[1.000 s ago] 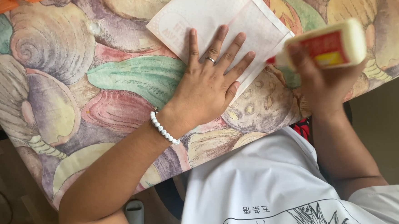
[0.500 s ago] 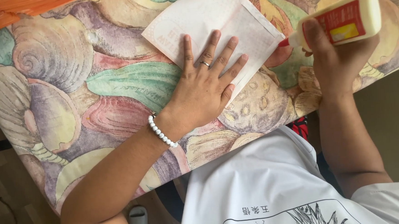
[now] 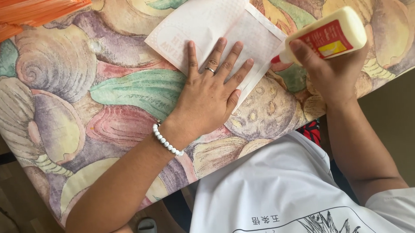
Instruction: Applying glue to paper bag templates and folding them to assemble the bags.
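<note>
My left hand (image 3: 209, 95) lies flat on the folded white paper (image 3: 222, 30), fingers spread wide and pressing it down onto the tablecloth (image 3: 74, 104), palm half on the paper's lower edge and half on the cloth. The paper is thin, with a faint dotted print and a narrow flap running along its right side. A plain ring sits on one finger, and a bracelet of small round white beads (image 3: 166, 141) circles my wrist.

My right hand (image 3: 330, 72) is wrapped around a glue bottle (image 3: 328, 34), fingers curled tight on its smooth, cream plastic body with the red label. The bottle lies tilted, its red tip right at the paper's right edge.

The cloth is glossy, printed with big shells in purple, green and pink. A stack of orange sheets (image 3: 27, 12) sits at the far left corner.
</note>
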